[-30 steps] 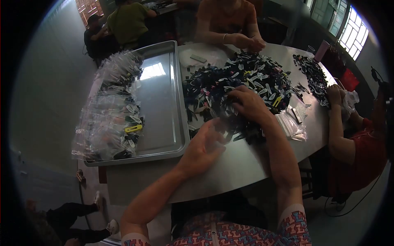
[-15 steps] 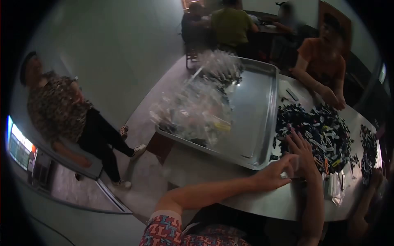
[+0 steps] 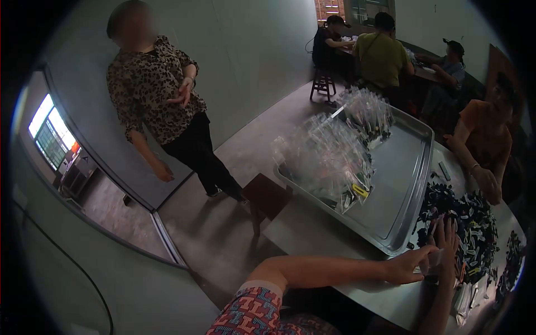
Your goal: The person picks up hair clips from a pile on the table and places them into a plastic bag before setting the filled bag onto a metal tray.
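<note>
My left hand (image 3: pixel 408 267) is closed in a pinch on a small clear plastic bag (image 3: pixel 433 260) above the table's near edge. Right beside it, my right hand (image 3: pixel 445 241) reaches forward with fingers stretched out over the near-left side of a pile of small pieces (image 3: pixel 474 223), mostly black with some white, orange and yellow. Whether its fingertips touch the pieces cannot be made out. A stack of flat clear bags (image 3: pixel 464 301) lies on the table just right of my right wrist.
A large metal tray (image 3: pixel 393 190) holds many filled clear bags (image 3: pixel 329 156) on its left side. Another heap of dark pieces (image 3: pixel 511 259) lies far right. A person in orange (image 3: pixel 486 131) sits across; another person (image 3: pixel 159 95) stands left near a brown stool (image 3: pixel 268 195).
The view has swung left, so the tray, pile and hands appear farther right and lower. My left hand still pinches the bag; my right hand stays stretched at the pile.
</note>
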`<action>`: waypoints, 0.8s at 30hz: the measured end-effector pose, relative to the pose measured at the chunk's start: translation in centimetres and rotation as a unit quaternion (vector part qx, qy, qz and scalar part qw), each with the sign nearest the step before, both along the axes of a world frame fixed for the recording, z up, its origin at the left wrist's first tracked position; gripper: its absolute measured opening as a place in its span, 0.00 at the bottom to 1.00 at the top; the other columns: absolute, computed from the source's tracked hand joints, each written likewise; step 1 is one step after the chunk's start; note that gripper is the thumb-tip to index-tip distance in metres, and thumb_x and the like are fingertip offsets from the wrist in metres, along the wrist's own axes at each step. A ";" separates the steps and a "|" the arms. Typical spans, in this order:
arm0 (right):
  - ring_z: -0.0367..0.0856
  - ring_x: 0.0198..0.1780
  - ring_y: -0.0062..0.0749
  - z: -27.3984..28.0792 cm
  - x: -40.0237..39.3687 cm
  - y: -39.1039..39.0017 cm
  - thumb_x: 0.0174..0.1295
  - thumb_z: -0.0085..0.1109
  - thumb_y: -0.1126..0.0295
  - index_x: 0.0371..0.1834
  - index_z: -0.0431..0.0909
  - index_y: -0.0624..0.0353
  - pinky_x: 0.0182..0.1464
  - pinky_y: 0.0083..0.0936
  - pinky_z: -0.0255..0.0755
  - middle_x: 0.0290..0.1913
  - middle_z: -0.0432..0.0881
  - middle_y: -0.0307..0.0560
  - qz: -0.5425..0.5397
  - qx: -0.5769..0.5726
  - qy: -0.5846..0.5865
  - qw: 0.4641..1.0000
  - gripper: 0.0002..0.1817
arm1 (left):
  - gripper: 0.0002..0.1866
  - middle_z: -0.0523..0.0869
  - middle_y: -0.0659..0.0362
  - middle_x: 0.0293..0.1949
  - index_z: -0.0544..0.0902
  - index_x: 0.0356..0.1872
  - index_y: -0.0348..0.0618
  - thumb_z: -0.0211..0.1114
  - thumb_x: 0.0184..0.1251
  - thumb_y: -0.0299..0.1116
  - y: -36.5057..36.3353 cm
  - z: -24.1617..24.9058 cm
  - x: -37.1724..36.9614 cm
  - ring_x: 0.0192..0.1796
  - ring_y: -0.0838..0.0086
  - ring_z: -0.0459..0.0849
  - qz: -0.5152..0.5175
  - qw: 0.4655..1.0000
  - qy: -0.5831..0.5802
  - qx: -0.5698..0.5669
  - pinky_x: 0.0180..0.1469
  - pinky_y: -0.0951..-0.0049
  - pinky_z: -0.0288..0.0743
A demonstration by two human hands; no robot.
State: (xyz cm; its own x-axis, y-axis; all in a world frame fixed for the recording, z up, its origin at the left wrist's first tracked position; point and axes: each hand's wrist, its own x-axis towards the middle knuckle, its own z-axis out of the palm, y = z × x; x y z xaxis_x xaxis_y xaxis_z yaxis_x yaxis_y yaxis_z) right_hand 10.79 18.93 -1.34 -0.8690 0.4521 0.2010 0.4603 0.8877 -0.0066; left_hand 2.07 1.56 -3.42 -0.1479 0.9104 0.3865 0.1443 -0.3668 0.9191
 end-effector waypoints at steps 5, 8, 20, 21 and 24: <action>0.46 0.83 0.52 0.2 0.2 0.1 0.74 0.48 0.54 0.83 0.50 0.49 0.79 0.50 0.40 0.83 0.51 0.55 0.010 0.002 -0.013 1.000 0.37 | 0.43 0.83 0.57 0.38 0.54 0.74 0.35 0.67 0.58 0.19 -0.4 0.2 0.4 0.45 0.68 0.83 -0.004 1.000 -0.005 -0.004 0.59 0.67 0.74; 0.47 0.83 0.50 -2.0 1.1 1.6 0.74 0.48 0.53 0.83 0.52 0.49 0.79 0.51 0.40 0.83 0.51 0.55 0.016 0.059 -0.001 0.998 0.36 | 0.42 0.83 0.58 0.38 0.56 0.74 0.34 0.68 0.58 0.20 -0.8 0.1 0.5 0.45 0.68 0.84 0.013 0.999 0.028 0.033 0.58 0.67 0.75; 0.61 0.76 0.47 2.5 3.0 3.2 0.76 0.46 0.52 0.75 0.66 0.51 0.76 0.46 0.50 0.75 0.67 0.52 -0.027 -0.055 0.167 0.984 0.28 | 0.40 0.78 0.60 0.47 0.57 0.77 0.45 0.64 0.65 0.14 -1.6 2.3 -0.8 0.53 0.76 0.79 -0.006 0.993 0.039 -0.110 0.60 0.70 0.77; 0.66 0.73 0.47 3.2 3.5 3.5 0.75 0.47 0.53 0.72 0.70 0.52 0.75 0.46 0.52 0.72 0.71 0.51 -0.020 -0.081 0.189 0.978 0.26 | 0.40 0.79 0.60 0.47 0.57 0.77 0.45 0.65 0.65 0.16 -1.6 2.2 -0.8 0.54 0.76 0.79 -0.004 0.993 0.031 -0.111 0.64 0.69 0.76; 0.76 0.63 0.46 5.0 5.0 3.9 0.67 0.61 0.63 0.51 0.84 0.56 0.67 0.39 0.64 0.58 0.82 0.50 -0.011 -0.111 0.205 0.972 0.14 | 0.40 0.80 0.60 0.47 0.58 0.77 0.44 0.66 0.65 0.17 -1.7 2.7 -0.8 0.55 0.76 0.79 -0.011 0.994 0.028 -0.109 0.65 0.69 0.75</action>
State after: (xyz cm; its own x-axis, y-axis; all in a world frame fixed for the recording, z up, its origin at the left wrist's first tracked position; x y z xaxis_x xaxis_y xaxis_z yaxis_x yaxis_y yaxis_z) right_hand 15.83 22.85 3.62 -0.7255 0.5416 0.4246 0.3978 0.8335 -0.3835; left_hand 1.27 -0.19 -0.69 -0.1103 0.9760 0.1877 0.1916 -0.1645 0.9676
